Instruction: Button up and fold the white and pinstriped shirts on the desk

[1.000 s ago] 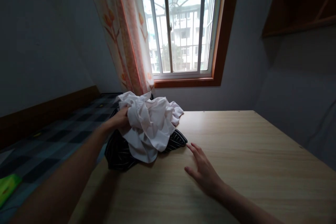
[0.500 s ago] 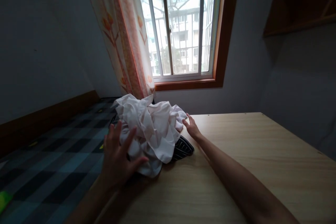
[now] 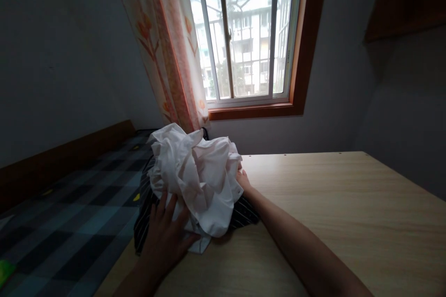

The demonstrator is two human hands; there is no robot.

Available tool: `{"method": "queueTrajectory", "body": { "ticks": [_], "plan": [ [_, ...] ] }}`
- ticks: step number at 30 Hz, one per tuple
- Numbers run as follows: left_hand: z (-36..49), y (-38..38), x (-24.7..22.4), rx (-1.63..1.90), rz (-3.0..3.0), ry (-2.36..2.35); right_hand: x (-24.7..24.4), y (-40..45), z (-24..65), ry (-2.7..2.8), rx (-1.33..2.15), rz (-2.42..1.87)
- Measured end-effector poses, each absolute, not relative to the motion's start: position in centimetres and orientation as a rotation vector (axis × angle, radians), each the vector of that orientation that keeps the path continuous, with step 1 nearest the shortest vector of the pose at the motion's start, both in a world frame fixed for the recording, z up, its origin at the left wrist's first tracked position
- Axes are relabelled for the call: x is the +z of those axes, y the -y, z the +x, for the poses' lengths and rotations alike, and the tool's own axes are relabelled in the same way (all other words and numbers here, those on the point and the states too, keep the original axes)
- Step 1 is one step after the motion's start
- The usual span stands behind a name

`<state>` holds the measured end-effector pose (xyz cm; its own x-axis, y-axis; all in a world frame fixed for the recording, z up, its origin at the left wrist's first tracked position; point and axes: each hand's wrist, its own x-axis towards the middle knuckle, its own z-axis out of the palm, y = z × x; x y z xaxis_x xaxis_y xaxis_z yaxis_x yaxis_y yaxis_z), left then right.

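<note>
A crumpled white garment (image 3: 212, 171), with what looks like a small button at its right edge, lies heaped over black cloth with white stripes (image 3: 245, 212). My left hand (image 3: 167, 229) rests against the near left side of the heap, its fingers spread on the white cloth. At the heap's right side is my right hand (image 3: 244, 180), touching the white garment. Most of its fingers are hidden behind the cloth, so their grip does not show. The striped cloth also sticks out beside my left wrist.
The heap sits on a pale wooden tabletop (image 3: 331, 204). Along the left lies a dark checked bed cover (image 3: 69, 213) with a wooden board (image 3: 66, 146) behind it. Ahead are a floral curtain (image 3: 167, 55) and a barred window (image 3: 244, 41); a shelf (image 3: 407, 4) hangs at upper right.
My left hand has come down onto the white cloth. My right hand has moved in behind the heap's right side. The heap has shifted slightly nearer, and more striped cloth shows at left.
</note>
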<state>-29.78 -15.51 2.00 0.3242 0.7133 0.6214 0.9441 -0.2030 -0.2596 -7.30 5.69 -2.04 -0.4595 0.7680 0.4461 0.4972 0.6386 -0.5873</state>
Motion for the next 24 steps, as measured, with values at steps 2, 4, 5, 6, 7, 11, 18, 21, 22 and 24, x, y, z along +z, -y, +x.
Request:
{"method": "queueTrajectory", "body": {
  "ticks": [2,4,5,6,7,11,18,21,22,24],
  "plan": [
    [-30.6,15.3,2.0,-0.5,-2.0,1.425,-1.5,-4.8,-7.2,2.207,0.516,-1.06],
    [-31.3,15.2,1.9,-0.527,-2.014,1.397,-0.8,-3.8,-6.6,2.289,0.526,-1.116],
    [-31.5,15.2,1.9,-0.541,-2.023,1.391,-0.4,-3.3,-6.2,2.327,0.532,-1.134],
    [-31.7,15.2,2.0,-0.555,-2.031,1.388,-0.2,-2.8,-5.6,2.357,0.537,-1.146],
    [-31.7,15.2,2.0,-0.565,-2.04,1.388,0.0,-2.2,-4.9,2.374,0.542,-1.151],
    [-31.4,15.2,2.4,-0.61,-2.05,1.404,-0.1,0.6,-1.2,2.385,0.516,-1.168],
    [-31.6,14.3,2.8,-0.747,-2.064,1.361,0.0,6.4,7.0,2.454,0.423,-1.114],
    [-31.5,14.4,3.2,-0.789,-2.072,1.321,0.4,9.0,10.5,2.422,0.427,-1.085],
    [-31.2,14.6,3.5,-0.814,-2.074,1.327,0.5,9.9,11.7,2.396,0.442,-1.08],
    [-29.8,15.3,4.7,-0.88,-2.075,1.349,0.5,11.5,14.3,2.314,0.502,-1.078]
  ]
}}
